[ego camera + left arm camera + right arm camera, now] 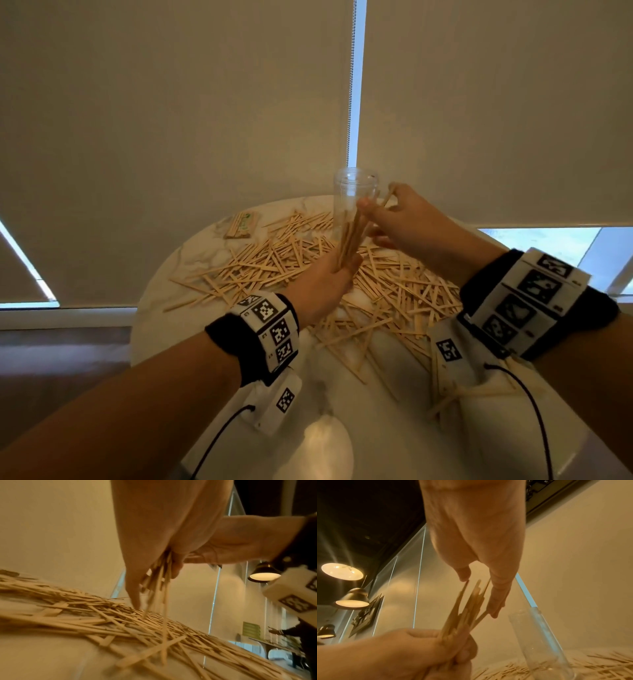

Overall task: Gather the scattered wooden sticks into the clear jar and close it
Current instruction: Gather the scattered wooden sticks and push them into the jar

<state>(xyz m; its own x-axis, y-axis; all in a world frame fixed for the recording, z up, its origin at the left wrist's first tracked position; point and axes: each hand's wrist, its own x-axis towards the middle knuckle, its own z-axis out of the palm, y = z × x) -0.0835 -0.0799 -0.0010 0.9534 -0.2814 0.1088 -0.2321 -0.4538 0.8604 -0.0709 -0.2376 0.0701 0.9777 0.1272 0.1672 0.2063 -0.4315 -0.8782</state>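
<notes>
Wooden sticks (394,284) lie scattered across a round marble table (205,250). A clear jar (352,185) stands upright and lidless at the table's far side, and it looks empty. My left hand (322,284) grips the lower end of a bundle of sticks (351,236) in front of the jar. My right hand (404,216) pinches the bundle's upper ends between thumb and fingers, just right of the jar's rim. In the left wrist view, stick ends (161,574) hang from my left hand's curled fingers over the pile (85,615). The right wrist view shows the jar (537,635) right of the bundle (467,605).
A flat packet of sticks (241,224) lies at the table's back left. Closed roller blinds with a bead chain (351,85) hang right behind the table. The near part of the table holds few sticks. No lid is in view.
</notes>
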